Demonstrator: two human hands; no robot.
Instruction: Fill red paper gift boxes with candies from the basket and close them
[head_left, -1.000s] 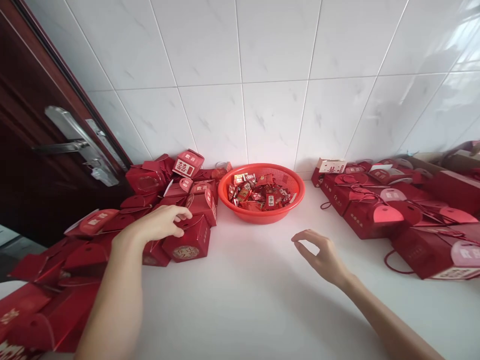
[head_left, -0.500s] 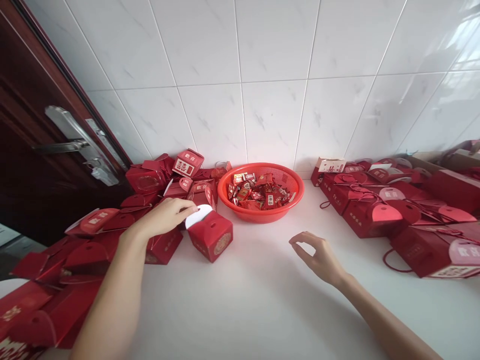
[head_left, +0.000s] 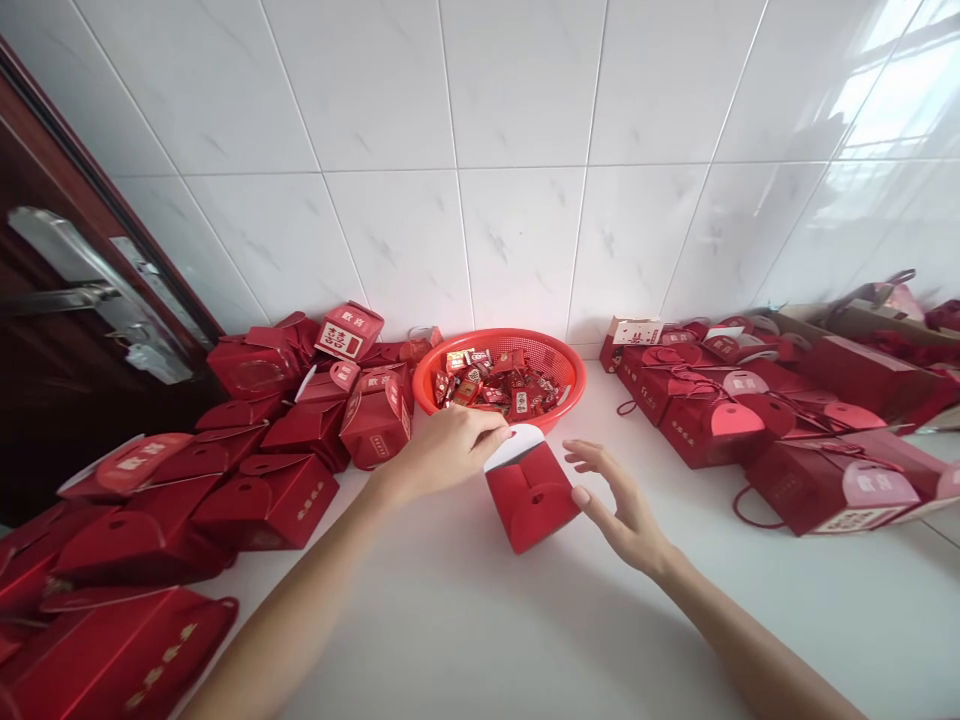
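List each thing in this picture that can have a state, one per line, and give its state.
Small red box: on the white counter, top flap lifted, white underside showing.
Left hand: fingers pinching that flap.
Right hand: open, beside the box; contact unclear.
Red basket: filled with wrapped sweets.
Box pile at left: flaps closed, jumbled.
Door: whether shut is unclear.

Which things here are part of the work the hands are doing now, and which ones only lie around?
In use:
- small red cardboard gift box, white flap open, on the white counter
- left hand, pinching the flap
- right hand, open beside the box

Lying about:
- red plastic basket of wrapped sweets
- pile of red boxes at left
- red boxes with cord handles at right
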